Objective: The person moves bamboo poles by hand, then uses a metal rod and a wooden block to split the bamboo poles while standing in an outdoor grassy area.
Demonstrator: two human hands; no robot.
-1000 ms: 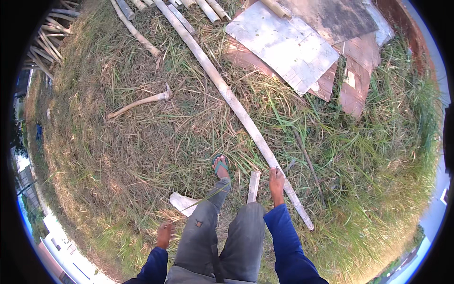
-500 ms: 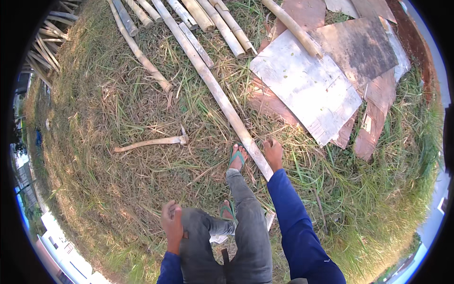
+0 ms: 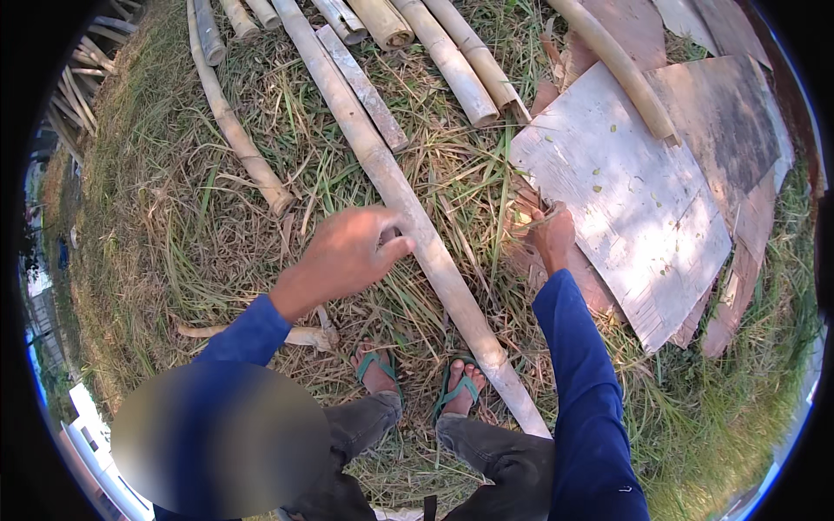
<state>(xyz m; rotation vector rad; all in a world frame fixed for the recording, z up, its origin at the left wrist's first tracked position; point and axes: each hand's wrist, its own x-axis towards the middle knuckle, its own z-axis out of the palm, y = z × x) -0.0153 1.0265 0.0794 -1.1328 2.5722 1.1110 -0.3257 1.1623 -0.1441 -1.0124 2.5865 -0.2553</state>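
A long pale bamboo pole (image 3: pixel 445 269) lies slantwise across the grass, its near end beside my right forearm. My left hand (image 3: pixel 343 260) hovers by the middle of the pole, fingers curled and thumb apart, with nothing visible in it. I cannot tell whether its fingertips touch the pole. To the right of the pole, near the left edge of a whitish board (image 3: pixel 630 191), is my right hand (image 3: pixel 553 236) with its fingers closed. Whatever they may hold is too small to make out. Behind my left forearm, a wooden-handled hand tool (image 3: pixel 306 337) lies partly hidden.
Several bamboo lengths (image 3: pixel 452 68) lie at the far side, one curved piece (image 3: pixel 239 135) to the left. Another bamboo piece (image 3: pixel 627 74) rests across the boards. A narrow flat strip (image 3: pixel 363 91) lies against the pole. My sandalled feet (image 3: pixel 460 388) stand left of the pole's near end.
My left hand has risen from beside my knee and reached forward to the pole. My right hand has moved from the pole's near end forward and right, towards the boards. My rear foot has stepped up.
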